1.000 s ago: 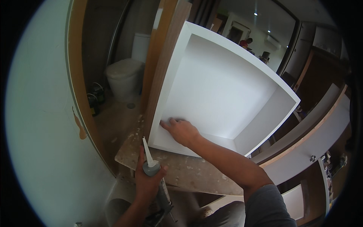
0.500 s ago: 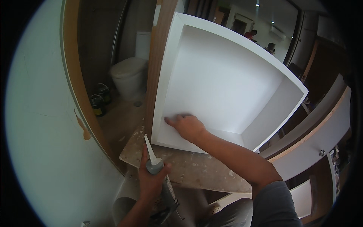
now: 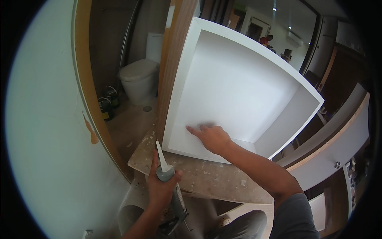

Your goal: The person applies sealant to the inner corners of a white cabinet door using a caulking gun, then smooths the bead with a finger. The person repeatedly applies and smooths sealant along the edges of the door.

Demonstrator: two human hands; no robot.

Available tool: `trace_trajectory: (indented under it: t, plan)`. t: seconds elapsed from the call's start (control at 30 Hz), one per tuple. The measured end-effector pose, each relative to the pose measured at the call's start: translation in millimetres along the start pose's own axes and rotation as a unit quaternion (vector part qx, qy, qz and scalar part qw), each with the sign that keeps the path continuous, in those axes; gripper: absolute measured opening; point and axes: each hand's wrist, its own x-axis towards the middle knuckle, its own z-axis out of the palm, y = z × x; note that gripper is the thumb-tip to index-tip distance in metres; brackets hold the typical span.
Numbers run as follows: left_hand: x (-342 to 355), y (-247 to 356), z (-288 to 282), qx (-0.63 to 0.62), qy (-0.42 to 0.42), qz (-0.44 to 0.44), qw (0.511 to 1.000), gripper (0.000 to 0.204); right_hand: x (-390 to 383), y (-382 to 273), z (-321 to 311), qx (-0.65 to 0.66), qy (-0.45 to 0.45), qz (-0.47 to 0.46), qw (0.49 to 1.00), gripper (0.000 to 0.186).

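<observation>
My left hand (image 3: 161, 190) is wrapped round a caulking gun (image 3: 177, 201). Its pale tapered nozzle (image 3: 162, 156) points upward, the tip close to the lower end of a wood-coloured door frame post (image 3: 175, 71). Inside a white open-fronted cabinet box (image 3: 246, 87) is my right hand (image 3: 213, 137), holding nothing. Its index finger stretches left, with the tip at the lower left inner side of the box; the other fingers are partly bent and partly hidden. The box rests tilted in view on a stained, paint-spotted board (image 3: 215, 179).
A pale wall (image 3: 43, 119) rises on the left beside a doorway. Through it show a toilet (image 3: 139, 75) and two dark buckets (image 3: 105, 108). White cabinet parts (image 3: 318, 167) stand at the right. Farther back, a person in red (image 3: 266, 40) appears.
My right hand's fingertip has slid slightly right, away from the box's left edge. The view has shifted a little; my left hand keeps hold of the caulking gun.
</observation>
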Motion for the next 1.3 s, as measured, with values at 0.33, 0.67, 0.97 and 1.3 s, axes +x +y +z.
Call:
trace_trajectory:
  t: [0.33,0.67,0.97,1.3]
  plan:
    - [1.4,-1.4,-1.0,-0.008,-0.004,-0.002,1.0,0.106,34.5,-18.9,-5.6,0.007,0.035,-0.024,0.999,0.074]
    - [1.1,-4.0,-0.5,-0.014,-0.009,0.003,1.0,0.105,42.1,-22.4,0.8,0.011,0.035,-0.017,0.999,0.067]
    - [-0.4,-2.5,2.4,-0.017,0.006,-0.004,1.0,0.102,19.1,-2.3,-2.5,0.028,-0.046,0.006,0.999,0.074]
    - [0.4,-4.7,4.8,-0.058,0.011,0.001,0.998,0.099,-21.2,22.0,-9.6,-0.017,-0.098,0.023,0.995,0.079]
